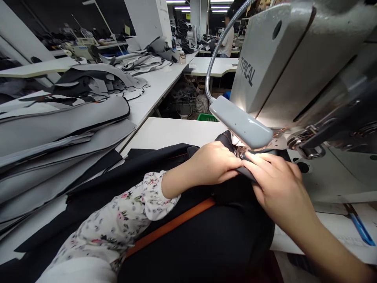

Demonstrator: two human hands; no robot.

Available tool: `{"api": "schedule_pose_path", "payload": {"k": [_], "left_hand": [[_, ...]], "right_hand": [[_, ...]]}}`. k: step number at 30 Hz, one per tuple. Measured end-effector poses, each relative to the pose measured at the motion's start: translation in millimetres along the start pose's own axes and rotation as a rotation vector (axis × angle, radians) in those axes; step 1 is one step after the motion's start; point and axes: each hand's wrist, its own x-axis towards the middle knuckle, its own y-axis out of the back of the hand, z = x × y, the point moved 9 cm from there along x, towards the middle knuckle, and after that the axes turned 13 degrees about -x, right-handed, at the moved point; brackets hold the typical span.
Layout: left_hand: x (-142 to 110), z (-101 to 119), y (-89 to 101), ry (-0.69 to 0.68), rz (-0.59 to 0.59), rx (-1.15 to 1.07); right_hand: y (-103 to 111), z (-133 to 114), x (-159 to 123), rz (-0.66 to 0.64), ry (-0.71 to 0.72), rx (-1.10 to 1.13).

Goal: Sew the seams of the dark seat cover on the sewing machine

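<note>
Black fabric with an orange strip drapes over the table's front edge and runs up under the presser foot of a sewing machine. Just left of the foot, my left hand is closed on the fabric's edge, thumb and fingers pressed together. My right hand grips the same edge from the right, its fingertips close beside the foot. Both hands nearly meet in front of the needle area. A grey lamp on a bendy neck lights the spot and hides part of the needle.
Stacked grey padded panels with black edging lie at the left. Blue-handled snips rest right of the machine bed. Beyond the table are a green crate, more cut pieces and a person in the far background.
</note>
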Motion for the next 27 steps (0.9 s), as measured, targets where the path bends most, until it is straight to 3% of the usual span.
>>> {"api": "schedule_pose_path", "payload": {"k": [2,4,5,6,8,10,12,14,17,22,27], "left_hand": [[2,-2,0.6,0.02,-0.004,0.028],[4,-4,1.0,0.042,-0.013,0.041],[4,-4,1.3,0.044,-0.014,0.047],[5,-5,1.8,0.045,-0.014,0.057],[6,-6,2.2,0.046,-0.017,0.084],[7,-8,1.1,0.061,-0.034,0.106],[9,-11,-0.9,0.092,-0.061,0.099],[11,-14,-1.5,0.123,-0.075,0.077],[13,-18,1.9,0.152,-0.058,0.056],[14,-25,4.6,0.194,-0.044,-0.001],[12,-29,5.0,0.257,-0.029,-0.06]], "right_hand": [[22,-17,-15,0.141,-0.065,0.152],[24,-43,-34,0.207,-0.088,0.515],[8,-59,-43,0.14,-0.105,0.796],[-20,-72,-53,0.003,-0.228,1.112],[-98,-102,-88,-0.367,-0.748,1.702],[-141,-118,-111,-0.457,-1.01,1.854],[-163,-117,-120,-0.411,-1.156,1.925],[-170,-109,-122,-0.312,-1.257,1.985],[-165,-94,-125,-0.159,-1.363,1.993],[-150,-78,-127,-0.032,-1.419,1.994],[-143,-50,-100,0.178,-1.415,2.016]]}}
